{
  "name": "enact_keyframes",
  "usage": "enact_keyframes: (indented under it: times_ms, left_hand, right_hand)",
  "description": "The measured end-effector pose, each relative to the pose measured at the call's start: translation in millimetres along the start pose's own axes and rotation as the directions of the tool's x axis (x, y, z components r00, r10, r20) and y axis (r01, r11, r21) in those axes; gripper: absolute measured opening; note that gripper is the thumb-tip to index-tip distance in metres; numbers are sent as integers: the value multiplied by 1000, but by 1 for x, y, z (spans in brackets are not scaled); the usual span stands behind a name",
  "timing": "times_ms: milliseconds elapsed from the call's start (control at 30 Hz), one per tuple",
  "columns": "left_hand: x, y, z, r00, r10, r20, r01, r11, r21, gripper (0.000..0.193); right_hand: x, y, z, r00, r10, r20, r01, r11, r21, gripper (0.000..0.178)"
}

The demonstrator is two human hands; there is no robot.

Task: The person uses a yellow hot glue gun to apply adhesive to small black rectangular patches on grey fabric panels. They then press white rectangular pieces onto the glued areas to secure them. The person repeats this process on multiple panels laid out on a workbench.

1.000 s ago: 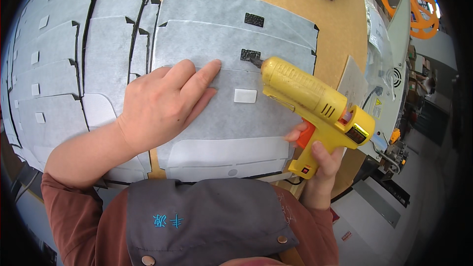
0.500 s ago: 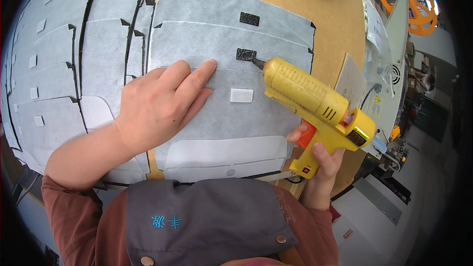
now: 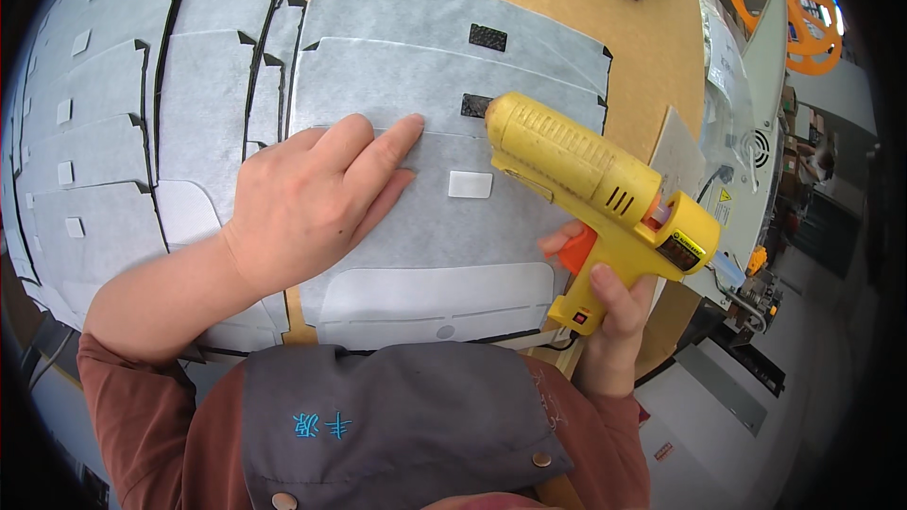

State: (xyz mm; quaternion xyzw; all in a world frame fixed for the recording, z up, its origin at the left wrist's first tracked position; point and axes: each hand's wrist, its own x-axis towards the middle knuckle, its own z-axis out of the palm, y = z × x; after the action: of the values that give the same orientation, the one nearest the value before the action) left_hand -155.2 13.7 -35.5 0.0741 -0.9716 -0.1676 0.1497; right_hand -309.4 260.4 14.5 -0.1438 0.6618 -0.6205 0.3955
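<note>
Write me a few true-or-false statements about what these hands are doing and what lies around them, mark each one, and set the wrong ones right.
1. The right grip is closed around the glue gun. True.
2. The glue gun is dark green. False: it is yellow.
3. Two black patches show on the pale sheets. True.
4. The left grip holds a pair of scissors. False: it holds no tool and lies over the pale sheets.
5. The glue gun's tip end is at the nearer black patch. True.
6. The white tab between the left grip and the gun is round. False: that white tab is a rectangle.
</note>
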Motion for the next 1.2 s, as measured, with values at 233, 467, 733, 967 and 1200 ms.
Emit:
enact_keyframes:
  times_ms: [233,467,733,967,1200]
  left_hand:
    - [-1,-1,0,1000,2,2,-2,1000,9,49]
    - [0,0,0,1000,2,17,-2,1000,14,49]
    - [-1,-1,0,1000,6,22,-6,1000,18,48]
    - [0,-1,0,1000,3,9,-3,1000,20,49]
    - [0,-1,1,1000,4,2,-4,1000,13,49]
  right_hand:
    - [-4,-1,-3,1000,9,-27,-9,1000,-3,58]
    - [-2,-1,-3,1000,13,10,-13,999,-33,58]
    - [-2,0,-4,1000,-3,-9,3,999,-38,58]
    - [-9,0,-10,998,-20,-62,20,1000,6,59]
    - [-3,0,-6,987,-21,-162,2,994,-114,69]
